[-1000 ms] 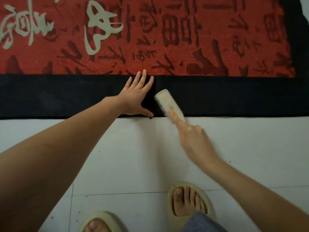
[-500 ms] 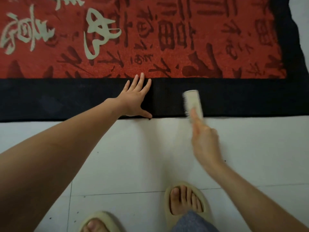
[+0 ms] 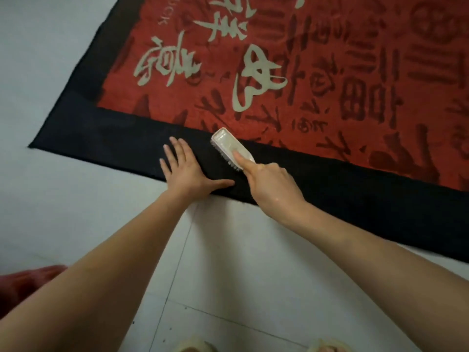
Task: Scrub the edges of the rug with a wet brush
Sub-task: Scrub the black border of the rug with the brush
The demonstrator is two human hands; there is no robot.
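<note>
A red rug with dark and cream characters and a wide black border lies on a white tiled floor. My left hand rests flat on the black border near its front edge, fingers spread and straight. Just to its right, my right hand grips a white scrub brush, with the forefinger stretched along its back. The brush sits bristles-down on the border, its far end at the seam with the red field.
White floor tiles stretch in front of the rug. The rug's near-left corner lies to the left of my hands. A red object shows at the lower left edge. Tips of pale slippers peek in at the bottom.
The view has swung so the rug's left corner shows. My right hand has carried the brush left and farther across the border, close beside my left hand, which still lies flat on the border.
</note>
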